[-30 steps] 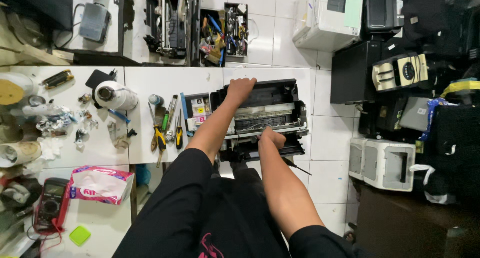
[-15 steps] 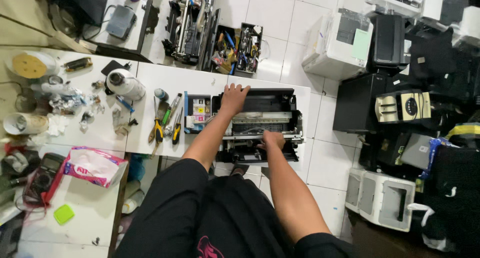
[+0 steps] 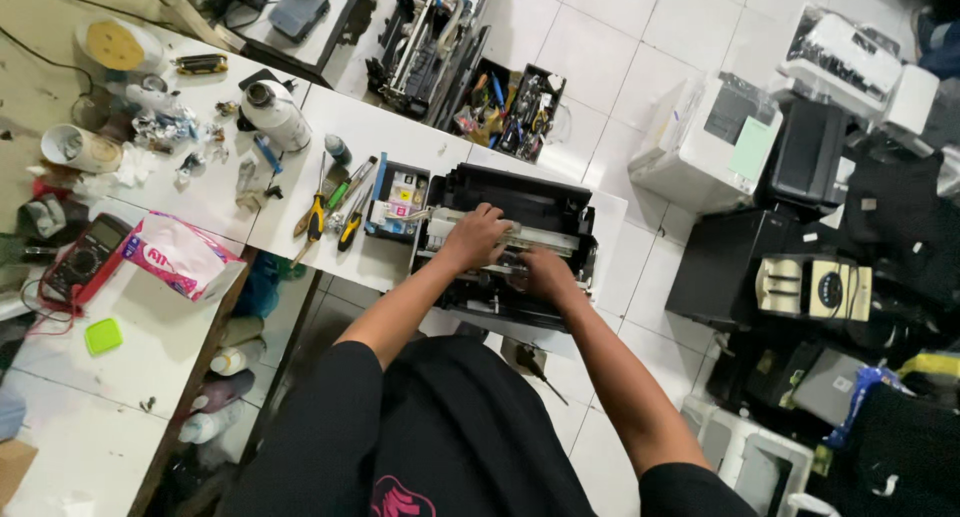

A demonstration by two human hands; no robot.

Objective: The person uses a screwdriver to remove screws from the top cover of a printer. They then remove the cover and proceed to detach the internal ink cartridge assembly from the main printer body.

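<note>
We have both hands inside the opened black printer (image 3: 520, 239), which sits at the right end of the white tabletop (image 3: 395, 137). Our left hand (image 3: 474, 236) lies curled over its pale inner rail; our right hand (image 3: 545, 274) presses on parts nearer the front edge, though we cannot tell its grip. Yellow-handled pliers (image 3: 314, 218) lie just left.

Both hands rest inside an opened black printer (image 3: 520, 242) on the white table (image 3: 380, 142): the left hand (image 3: 473, 239) on its pale rail, the right hand (image 3: 545, 272) just beside at four o'clock. Yellow-handled pliers (image 3: 315, 217) lie at nine o'clock, a pink tissue pack (image 3: 175, 255) farther out.
</note>
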